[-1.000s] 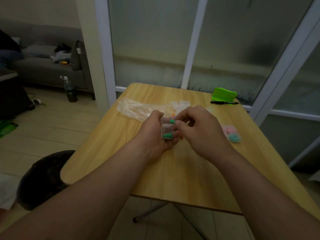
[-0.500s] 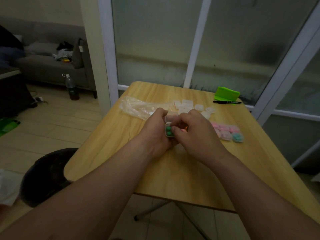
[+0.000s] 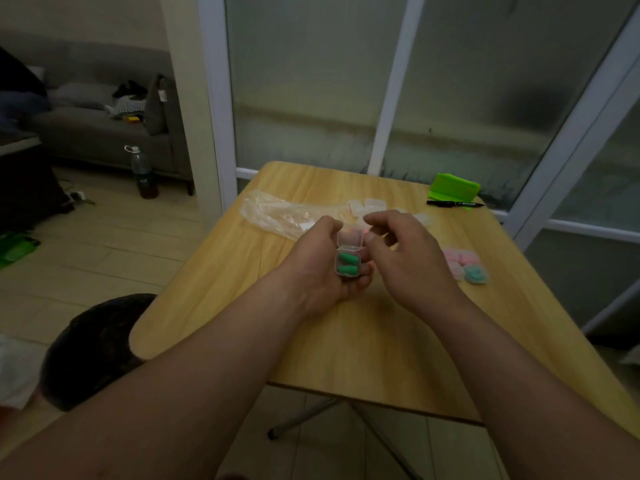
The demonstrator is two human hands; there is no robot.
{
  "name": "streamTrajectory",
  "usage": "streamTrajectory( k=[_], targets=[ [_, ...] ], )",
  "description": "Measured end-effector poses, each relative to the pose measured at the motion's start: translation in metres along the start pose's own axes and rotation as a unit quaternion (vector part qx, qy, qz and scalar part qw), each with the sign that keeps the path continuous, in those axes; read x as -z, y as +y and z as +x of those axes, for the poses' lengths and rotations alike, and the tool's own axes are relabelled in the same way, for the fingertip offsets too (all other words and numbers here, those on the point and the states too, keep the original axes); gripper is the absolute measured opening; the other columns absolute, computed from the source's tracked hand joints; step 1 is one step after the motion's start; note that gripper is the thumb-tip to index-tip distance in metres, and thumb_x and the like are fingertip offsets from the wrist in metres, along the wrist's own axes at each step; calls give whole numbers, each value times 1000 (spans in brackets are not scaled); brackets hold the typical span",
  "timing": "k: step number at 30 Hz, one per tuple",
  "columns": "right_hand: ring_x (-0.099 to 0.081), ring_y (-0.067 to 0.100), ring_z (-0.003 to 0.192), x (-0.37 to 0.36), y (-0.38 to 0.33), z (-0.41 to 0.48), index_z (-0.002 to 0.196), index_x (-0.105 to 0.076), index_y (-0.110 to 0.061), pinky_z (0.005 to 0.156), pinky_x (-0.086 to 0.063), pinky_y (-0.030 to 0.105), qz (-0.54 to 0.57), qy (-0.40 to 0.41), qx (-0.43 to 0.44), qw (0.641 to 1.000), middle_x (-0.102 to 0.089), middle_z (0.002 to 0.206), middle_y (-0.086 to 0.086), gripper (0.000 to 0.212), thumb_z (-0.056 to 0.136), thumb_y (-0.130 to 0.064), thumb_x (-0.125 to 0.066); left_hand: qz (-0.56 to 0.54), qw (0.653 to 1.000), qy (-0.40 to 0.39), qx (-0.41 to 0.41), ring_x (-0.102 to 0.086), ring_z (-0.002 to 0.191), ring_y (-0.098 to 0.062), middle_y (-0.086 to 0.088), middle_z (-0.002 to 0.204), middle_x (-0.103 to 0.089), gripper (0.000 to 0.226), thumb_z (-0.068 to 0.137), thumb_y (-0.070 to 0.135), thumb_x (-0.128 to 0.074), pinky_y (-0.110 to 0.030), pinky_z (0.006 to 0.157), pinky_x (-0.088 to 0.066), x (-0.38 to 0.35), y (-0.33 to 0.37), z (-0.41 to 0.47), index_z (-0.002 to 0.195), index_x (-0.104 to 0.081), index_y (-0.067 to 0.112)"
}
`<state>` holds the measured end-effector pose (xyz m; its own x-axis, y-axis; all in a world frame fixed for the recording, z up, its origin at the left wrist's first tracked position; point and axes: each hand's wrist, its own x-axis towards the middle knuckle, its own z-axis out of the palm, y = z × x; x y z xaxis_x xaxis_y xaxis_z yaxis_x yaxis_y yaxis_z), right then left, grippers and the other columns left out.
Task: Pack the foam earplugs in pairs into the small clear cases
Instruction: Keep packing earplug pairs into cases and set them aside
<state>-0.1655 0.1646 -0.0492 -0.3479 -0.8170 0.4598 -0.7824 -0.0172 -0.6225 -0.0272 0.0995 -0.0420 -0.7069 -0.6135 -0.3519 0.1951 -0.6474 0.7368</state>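
My left hand (image 3: 317, 261) grips a small clear case (image 3: 347, 271) over the middle of the wooden table (image 3: 381, 344). Two green foam earplugs (image 3: 348, 260) lie side by side inside it, and its lid (image 3: 349, 240) stands raised. My right hand (image 3: 410, 258) hovers just right of the case with loosely curled fingers, the thumb tip beside the lid's edge; it holds nothing I can see. Several empty clear cases (image 3: 374, 204) lie behind my hands. Filled cases with pink plugs (image 3: 459, 256) and one with green plugs (image 3: 476, 274) sit to the right.
A crumpled clear plastic bag (image 3: 273, 213) lies at the table's back left. A green folded object (image 3: 453, 187) and a black pen (image 3: 453, 203) are at the back right corner. A dark round stool (image 3: 93, 344) stands left of the table.
The second green earplug went into the case and both hands pressed together on it. Now my right hand has drawn back to the right, leaving both plugs inside under the raised lid.
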Motion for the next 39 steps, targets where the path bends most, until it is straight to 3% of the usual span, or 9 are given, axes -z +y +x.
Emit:
streamTrajectory(
  k=[3, 6, 10, 14, 17, 22, 25, 28, 39],
  targets=[
    [-60, 4, 108, 0, -2, -1, 133, -70, -25, 93, -52, 29, 4, -27, 17, 1000, -63, 120, -10, 30, 105, -27, -59, -14, 1000, -7, 5, -57, 81, -21, -17, 112, -62, 63, 106, 48, -33, -32, 69, -50, -2, -2, 0, 144, -58, 5],
    [-59, 4, 108, 1, -8, -6, 120, -74, -27, 90, -52, 28, 15, -31, 47, 998, -64, 113, -13, 20, 103, -30, -65, -35, 999, 6, 3, -66, 85, -24, -19, 110, -71, 69, 108, 57, -32, -34, 74, -55, 2, 1, 2, 140, -62, 4],
    [-57, 11, 103, 0, -12, -16, 108, -71, -28, 89, -50, 33, -45, -75, 105, 991, -68, 107, -10, 15, 93, -31, -75, -47, 999, 1, -11, -67, 116, -36, -28, 130, -68, 72, 109, 56, -36, -46, 105, -54, 7, 7, 6, 136, -58, -7],
    [-57, 10, 99, -3, -8, -17, 105, -61, -33, 83, -53, 38, -66, -107, 97, 987, -66, 103, -9, 20, 91, -34, -76, -32, 999, -7, -21, -69, 92, -32, -24, 109, -68, 63, 109, 44, -40, -41, 86, -57, 3, 4, 3, 139, -56, -9],
    [-59, -1, 95, 4, -4, -15, 106, -57, -35, 75, -46, 14, -45, -91, 62, 993, -65, 108, -10, 25, 91, -34, -78, 6, 999, -39, -17, -64, 98, -29, -23, 118, -63, 55, 104, 26, -40, -38, 87, -54, 4, 2, -2, 146, -50, -8],
    [-63, -3, 105, 14, 6, -18, 116, -56, -32, 80, -49, 14, 12, -70, 37, 997, -67, 116, -14, 37, 90, -31, -81, 47, 996, -57, -46, -70, 105, -29, -32, 135, -64, 39, 104, 0, -46, -35, 76, -66, -2, -7, -1, 141, -56, -4],
    [-59, 1, 119, 18, 13, -21, 135, -54, -33, 94, -50, 22, 3, -79, 25, 997, -65, 129, -15, 54, 89, -36, -82, 47, 996, -56, -54, -69, 120, -38, -35, 137, -62, 41, 105, -4, -44, -37, 85, -64, -6, -11, 5, 144, -53, -1],
    [-58, 4, 120, 24, 17, -25, 135, -58, -30, 98, -51, 28, -12, -64, 25, 998, -64, 129, -12, 53, 88, -35, -82, 62, 995, -58, -60, -70, 119, -39, -33, 134, -65, 41, 104, -5, -43, -36, 84, -65, -12, -18, 9, 145, -50, -4],
    [-59, 3, 98, 68, 38, -40, 119, -69, -36, 81, -51, 26, -95, -46, 13, 994, -62, 106, -12, 32, 88, -37, -78, 93, 990, -89, -62, -71, 103, -26, -30, 132, -66, 33, 109, 1, -42, -37, 85, -63, -56, -47, 12, 135, -58, -8]
  ],
)
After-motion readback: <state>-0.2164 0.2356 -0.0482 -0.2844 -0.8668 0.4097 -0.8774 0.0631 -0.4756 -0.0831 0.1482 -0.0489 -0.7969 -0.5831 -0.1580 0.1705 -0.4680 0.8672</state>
